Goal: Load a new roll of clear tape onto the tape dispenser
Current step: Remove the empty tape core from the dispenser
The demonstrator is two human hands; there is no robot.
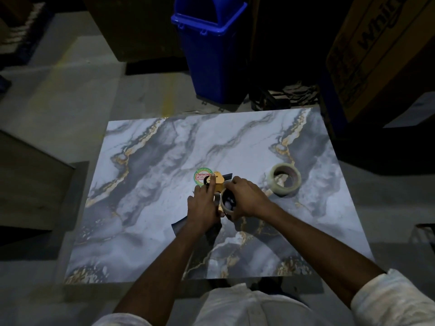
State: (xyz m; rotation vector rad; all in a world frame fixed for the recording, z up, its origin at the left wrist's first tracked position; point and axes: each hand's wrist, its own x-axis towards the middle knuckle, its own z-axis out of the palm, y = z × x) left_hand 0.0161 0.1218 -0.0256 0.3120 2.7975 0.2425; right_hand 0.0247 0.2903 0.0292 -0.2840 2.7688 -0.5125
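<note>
while the left hand [204,205] holds the orange and black tape dispenser [217,184] and the right hand [244,198] grips a brown cardboard ring [226,204], a tilt could jam it.

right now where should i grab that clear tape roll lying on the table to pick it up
Take the clear tape roll across its rim, thumb in the open core and fingers on the outer wall, coming from above. It lies roughly flat on the table with the hole facing up, clear of the right hand.
</note>
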